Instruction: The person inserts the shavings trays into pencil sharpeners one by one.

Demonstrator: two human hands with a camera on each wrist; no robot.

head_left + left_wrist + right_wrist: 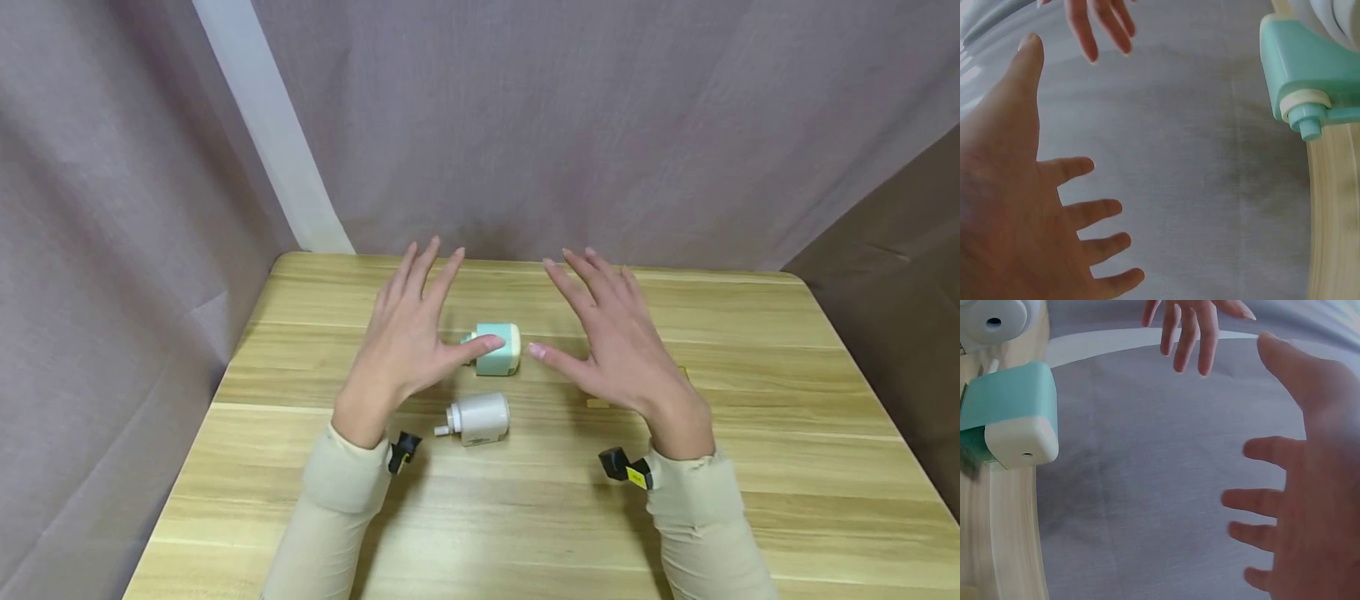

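Observation:
My left hand point(408, 337) and right hand point(622, 346) hover above the table with fingers spread, holding nothing. Between them lies a teal-and-cream bottle point(495, 362) on its side, its nozzle toward the left. The left thumb overlaps it in the head view; I cannot tell any contact there. Nearer me a whitish bottle point(483, 419) lies on its side, also with a narrow tip pointing left. The left wrist view shows the teal bottle's ribbed cream collar and teal nozzle point(1310, 122); the right wrist view shows its cream base point(1022, 442) with a small hole.
A yellowish piece point(597, 403) shows partly beneath the right hand, its kind hidden. The wooden table point(525, 517) ends at a back edge against a grey-mauve curtain point(525, 125), with a white strip point(273, 125) at the left. Small black cameras sit on both wrists.

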